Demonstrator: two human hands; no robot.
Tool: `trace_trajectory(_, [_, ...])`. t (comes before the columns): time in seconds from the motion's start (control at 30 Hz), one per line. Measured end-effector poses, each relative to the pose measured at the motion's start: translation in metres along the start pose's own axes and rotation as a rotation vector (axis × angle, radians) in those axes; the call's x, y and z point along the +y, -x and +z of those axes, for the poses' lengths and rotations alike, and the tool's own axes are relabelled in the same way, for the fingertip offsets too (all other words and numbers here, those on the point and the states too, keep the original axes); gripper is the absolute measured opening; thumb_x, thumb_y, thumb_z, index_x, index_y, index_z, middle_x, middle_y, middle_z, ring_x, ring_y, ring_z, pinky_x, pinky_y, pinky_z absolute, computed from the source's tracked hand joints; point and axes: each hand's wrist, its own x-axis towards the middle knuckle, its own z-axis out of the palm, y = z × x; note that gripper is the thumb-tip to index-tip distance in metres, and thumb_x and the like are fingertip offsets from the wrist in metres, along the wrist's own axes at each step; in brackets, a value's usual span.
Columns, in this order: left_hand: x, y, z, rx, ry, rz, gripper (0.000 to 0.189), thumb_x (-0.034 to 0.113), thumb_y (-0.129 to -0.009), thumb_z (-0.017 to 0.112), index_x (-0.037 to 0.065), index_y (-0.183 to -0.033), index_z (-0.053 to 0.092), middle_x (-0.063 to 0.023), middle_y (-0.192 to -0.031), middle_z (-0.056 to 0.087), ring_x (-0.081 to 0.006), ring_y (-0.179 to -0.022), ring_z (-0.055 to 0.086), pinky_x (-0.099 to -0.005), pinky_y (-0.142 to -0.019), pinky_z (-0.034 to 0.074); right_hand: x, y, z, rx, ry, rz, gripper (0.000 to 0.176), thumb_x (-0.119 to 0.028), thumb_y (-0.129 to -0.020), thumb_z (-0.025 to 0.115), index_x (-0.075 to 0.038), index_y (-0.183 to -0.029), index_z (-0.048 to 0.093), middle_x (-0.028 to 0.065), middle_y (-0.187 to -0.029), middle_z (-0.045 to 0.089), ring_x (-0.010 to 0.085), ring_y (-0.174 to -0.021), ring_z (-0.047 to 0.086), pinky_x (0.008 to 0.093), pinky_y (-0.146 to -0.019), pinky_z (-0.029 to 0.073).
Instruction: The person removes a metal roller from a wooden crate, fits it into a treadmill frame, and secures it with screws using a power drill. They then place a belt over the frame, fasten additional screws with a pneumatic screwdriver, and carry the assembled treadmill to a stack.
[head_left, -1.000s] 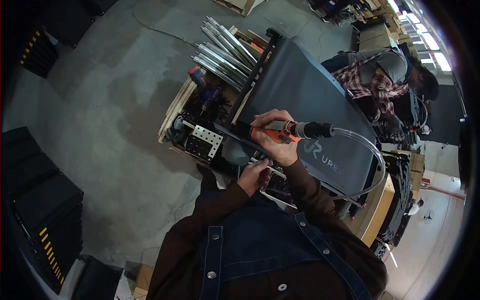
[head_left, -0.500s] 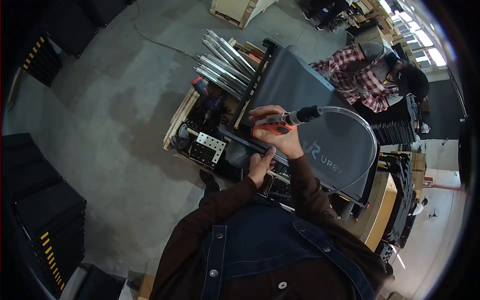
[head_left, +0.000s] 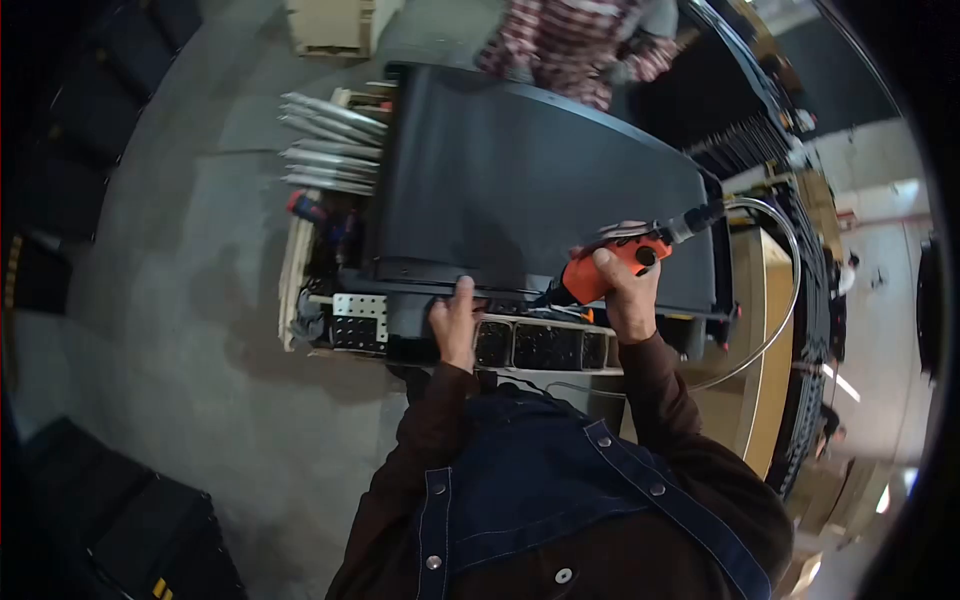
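Shifted rightward along the near edge of the black treadmill deck [head_left: 530, 180]: right hand [head_left: 628, 300] wrapped round the stiff, probably light orange-handled air screwdriver [head_left: 600, 278], best held mid-handle; left hand [head_left: 455, 322], fingers together, pressing that edge.

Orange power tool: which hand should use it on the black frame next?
Probably right: right hand grips the orange power tool, tip by the black frame; left hand only rests on its edge.
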Motion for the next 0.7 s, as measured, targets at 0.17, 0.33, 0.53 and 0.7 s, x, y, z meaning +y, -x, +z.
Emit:
trace_trajectory(0.17, [-0.008, -0.003, -0.005, 0.060, -0.079, 0.012, 0.050, 0.044, -0.094, 0.072, 0.003, -0.117, 0.056, -0.0064, -0.103, 0.064, -0.0199, -0.088, 0.067, -0.0326, -0.072, 0.057, 0.031, 0.107, -0.160, 0.314, 0.197, 0.248, 0.035, -0.013, -0.078, 0.085, -0.003, -0.102, 0.061, 0.0050, -0.095, 0.070, 0.0134, -0.089, 0.065, 0.0301, -0.083, 0.052])
trace_trajectory(0.33, [-0.012, 0.003, 0.001, 0.113, -0.165, 0.127, 0.072, 0.055, -0.095, 0.065, 0.004, -0.143, 0.047, -0.0066, -0.119, 0.063, -0.0225, -0.103, 0.060, -0.0379, -0.091, 0.049, 0.084, 0.223, -0.344, 0.515, 0.554, 0.553, 0.039, -0.015, -0.071, 0.090, -0.002, -0.096, 0.063, 0.0021, -0.089, 0.067, 0.0124, -0.081, 0.062, 0.0310, -0.080, 0.053])
trace_trajectory(0.53, [-0.017, -0.022, -0.020, 0.161, -0.161, 0.237, 0.072, 0.058, -0.092, 0.066, 0.003, -0.137, 0.053, -0.0102, -0.123, 0.063, -0.0257, -0.109, 0.060, -0.0384, -0.091, 0.052, 0.174, 0.253, -0.587, 0.311, 0.599, 0.811, 0.033, -0.007, -0.064, 0.079, -0.004, -0.092, 0.061, 0.0069, -0.086, 0.065, 0.0202, -0.083, 0.064, 0.0352, -0.077, 0.052])
trace_trajectory(0.7, [-0.023, -0.012, 0.018, 0.321, -0.083, 0.040, 0.058, 0.056, -0.091, 0.068, 0.006, -0.118, 0.061, -0.0042, -0.096, 0.066, -0.0153, -0.077, 0.060, -0.0313, -0.072, 0.054, 0.270, 0.225, -0.709, -0.143, 0.988, 0.447, 0.035, -0.011, -0.063, 0.072, -0.012, -0.098, 0.074, 0.0149, -0.094, 0.072, 0.0368, -0.096, 0.067, 0.0454, -0.082, 0.054])
